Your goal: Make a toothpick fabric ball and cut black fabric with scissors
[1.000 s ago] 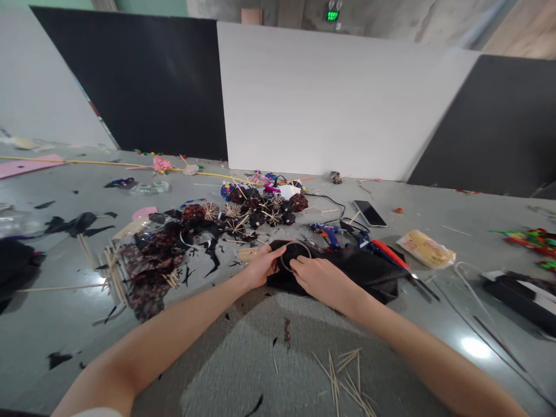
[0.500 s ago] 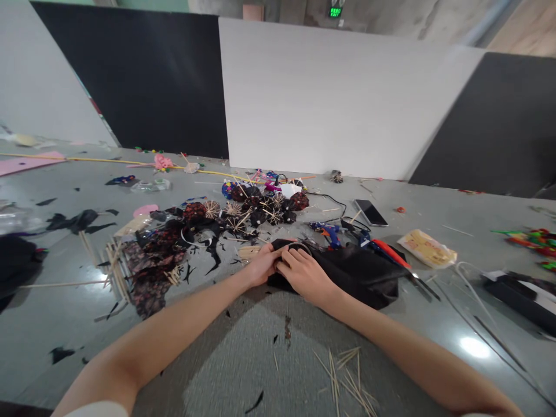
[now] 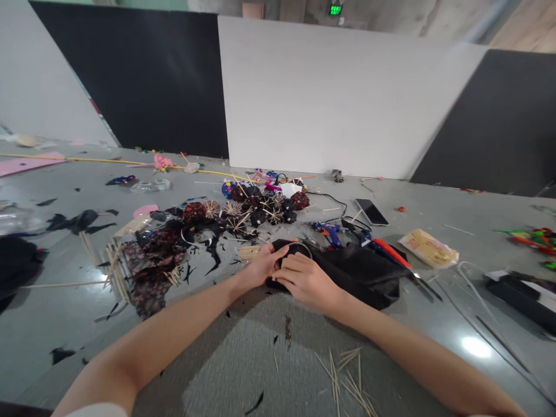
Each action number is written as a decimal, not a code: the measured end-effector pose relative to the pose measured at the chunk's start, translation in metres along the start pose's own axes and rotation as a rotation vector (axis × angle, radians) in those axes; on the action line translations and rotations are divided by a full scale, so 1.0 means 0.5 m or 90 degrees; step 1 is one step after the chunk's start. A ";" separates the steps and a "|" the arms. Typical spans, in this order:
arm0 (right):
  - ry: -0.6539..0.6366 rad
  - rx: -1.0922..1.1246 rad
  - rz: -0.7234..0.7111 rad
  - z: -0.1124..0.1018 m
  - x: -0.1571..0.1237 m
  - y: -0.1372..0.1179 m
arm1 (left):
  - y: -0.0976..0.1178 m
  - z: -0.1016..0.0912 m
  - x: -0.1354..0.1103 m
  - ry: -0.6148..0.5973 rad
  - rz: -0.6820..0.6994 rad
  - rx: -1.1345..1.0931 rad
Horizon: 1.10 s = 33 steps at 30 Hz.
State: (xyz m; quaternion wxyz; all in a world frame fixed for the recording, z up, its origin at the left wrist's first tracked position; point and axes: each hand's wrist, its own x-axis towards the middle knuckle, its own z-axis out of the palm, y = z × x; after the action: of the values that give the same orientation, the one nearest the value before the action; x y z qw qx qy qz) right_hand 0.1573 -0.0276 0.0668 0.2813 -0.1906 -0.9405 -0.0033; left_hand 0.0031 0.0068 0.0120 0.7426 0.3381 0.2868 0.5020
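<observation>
A black cloth lies on the grey table in front of me, with a thin metal ring resting on its left end. My left hand presses the cloth's left edge, its fingers closed against the ring. My right hand lies over the near part of the ring with fingers curled, and hides most of it. Both forearms reach in from the bottom of the view.
Small paper umbrellas are heaped beyond the hands. Dark patterned fabric and sticks lie to the left. A blue glue gun, a phone, scissors with an orange handle and a packet sit to the right. Toothpicks lie near.
My right hand slid leftward and toward me across the ring and now covers more of it. My left hand stayed at the cloth's left edge.
</observation>
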 end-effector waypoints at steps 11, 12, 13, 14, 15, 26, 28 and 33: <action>0.195 -0.178 0.264 -0.252 -0.010 0.123 | -0.011 -0.002 0.006 0.036 -0.028 -0.009; 0.162 -0.230 0.341 -0.261 -0.026 0.160 | -0.011 0.000 0.005 0.039 -0.029 -0.009; 0.129 -0.290 0.428 -0.265 -0.042 0.193 | -0.011 0.001 0.005 0.042 -0.029 -0.010; 0.079 -0.356 0.517 -0.266 -0.058 0.218 | -0.011 0.003 0.004 0.046 -0.029 -0.013; 0.020 -0.402 0.598 -0.264 -0.071 0.235 | -0.011 0.004 0.004 0.050 -0.031 -0.016; -0.383 -0.035 0.345 -0.160 -0.038 0.126 | -0.012 0.003 0.005 0.098 -0.043 -0.015; -0.414 -0.015 0.352 -0.150 -0.039 0.124 | -0.013 0.002 0.005 0.112 -0.044 -0.017; -0.431 -0.034 0.388 -0.157 -0.045 0.152 | -0.011 0.006 0.003 0.073 -0.035 -0.010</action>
State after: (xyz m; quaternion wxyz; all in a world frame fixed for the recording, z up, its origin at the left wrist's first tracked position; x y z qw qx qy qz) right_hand 0.2435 0.0259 0.1132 -0.0592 -0.4563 -0.8800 0.1177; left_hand 0.0086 0.0061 0.0094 0.7412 0.2950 0.3341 0.5019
